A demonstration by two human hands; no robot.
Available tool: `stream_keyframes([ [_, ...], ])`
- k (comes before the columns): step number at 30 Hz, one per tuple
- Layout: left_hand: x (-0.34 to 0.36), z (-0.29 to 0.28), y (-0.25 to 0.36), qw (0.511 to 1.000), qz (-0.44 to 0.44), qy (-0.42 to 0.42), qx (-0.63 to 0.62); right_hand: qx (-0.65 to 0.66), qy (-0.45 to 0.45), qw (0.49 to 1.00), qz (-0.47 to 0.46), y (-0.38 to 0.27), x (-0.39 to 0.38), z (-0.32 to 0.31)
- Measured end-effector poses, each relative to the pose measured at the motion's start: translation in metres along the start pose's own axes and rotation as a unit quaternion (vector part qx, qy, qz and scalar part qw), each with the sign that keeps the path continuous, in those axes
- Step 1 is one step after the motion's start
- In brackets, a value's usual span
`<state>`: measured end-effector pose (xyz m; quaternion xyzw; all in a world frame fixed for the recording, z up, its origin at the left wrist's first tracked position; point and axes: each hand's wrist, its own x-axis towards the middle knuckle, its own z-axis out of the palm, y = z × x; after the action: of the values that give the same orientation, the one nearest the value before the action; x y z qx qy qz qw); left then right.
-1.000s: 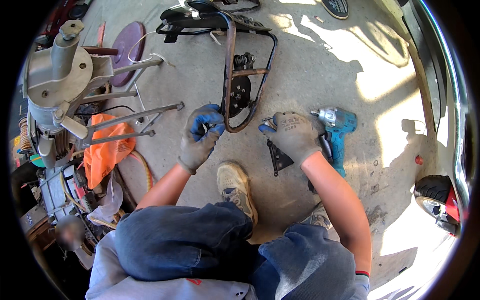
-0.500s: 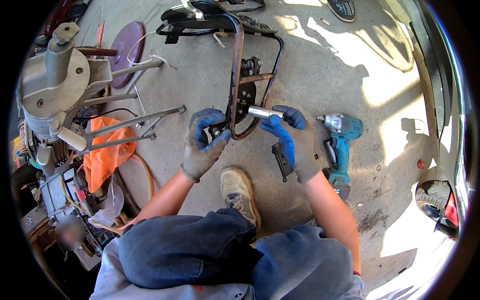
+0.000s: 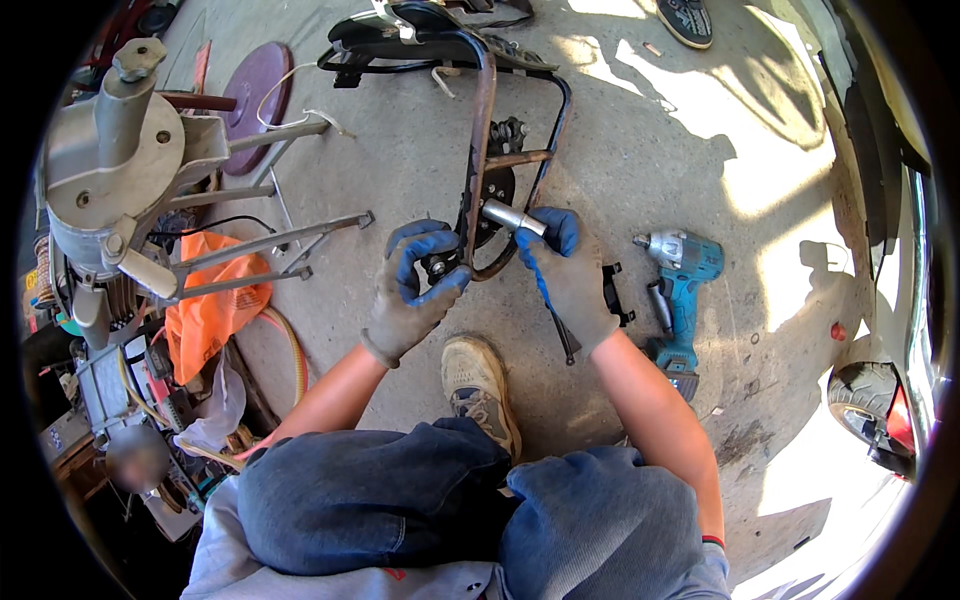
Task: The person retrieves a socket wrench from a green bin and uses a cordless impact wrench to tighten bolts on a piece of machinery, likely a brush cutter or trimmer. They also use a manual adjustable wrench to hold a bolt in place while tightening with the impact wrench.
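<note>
- The left hand [image 3: 412,300], in a grey glove with blue-coated fingers, is curled in a ring, thumb facing the fingers, around a dark round metal part [image 3: 439,264]; whether it grips the part firmly, I cannot tell.
- The right hand [image 3: 574,278], gloved alike, pinches a shiny silver cylindrical metal socket [image 3: 515,218] between thumb and fingers.
- The socket slants up and to the left from the right hand, its far end at a dark round plate with bolt heads [image 3: 497,187]; contact between them is too small to make out.
- The plate sits within a worn black-and-brown tubular metal frame [image 3: 479,140], whose rounded lower end lies between the two hands.
- A black metal bracket [image 3: 613,297] shows partly behind the right hand, the rest hidden.
- To the right of that hand, a teal-and-silver cordless impact wrench [image 3: 684,268] lies on the grey concrete floor [image 3: 390,130], apart from the fingers.
- A beige laced shoe [image 3: 475,382] stands below and between the hands.
- Left of the left hand, a bright orange plastic bag [image 3: 213,315] lies beneath the legs of a large grey metal machine [image 3: 120,190], with a flat maroon disc [image 3: 258,90] beyond.
- At the far right is a small black-tyred wheel [image 3: 858,392] beside a red part.
</note>
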<state>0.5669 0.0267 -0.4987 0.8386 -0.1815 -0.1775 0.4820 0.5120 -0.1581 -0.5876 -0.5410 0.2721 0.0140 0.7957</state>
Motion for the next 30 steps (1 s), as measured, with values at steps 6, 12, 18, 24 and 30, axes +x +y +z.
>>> stream_keyframes([
  [6,0.0,0.001,0.004,0.998,-0.04,-0.007,-0.038,0.017,-0.012,0.999,0.025,0.004,0.001,-0.007],
  [12,-0.001,-0.002,-0.003,0.999,-0.027,0.003,-0.024,0.186,-0.015,0.979,0.079,0.001,-0.004,-0.028],
  [18,0.011,-0.002,0.003,0.967,-0.118,0.07,-0.215,0.172,-0.014,0.983,0.059,0.004,-0.005,-0.024],
  [24,0.047,-0.022,-0.003,0.991,-0.092,-0.093,-0.04,0.164,-0.029,0.983,0.075,-0.003,-0.005,-0.008],
  [30,0.052,-0.019,-0.009,0.991,-0.081,-0.097,-0.054,0.187,-0.027,0.97,0.153,-0.028,-0.007,-0.007],
])
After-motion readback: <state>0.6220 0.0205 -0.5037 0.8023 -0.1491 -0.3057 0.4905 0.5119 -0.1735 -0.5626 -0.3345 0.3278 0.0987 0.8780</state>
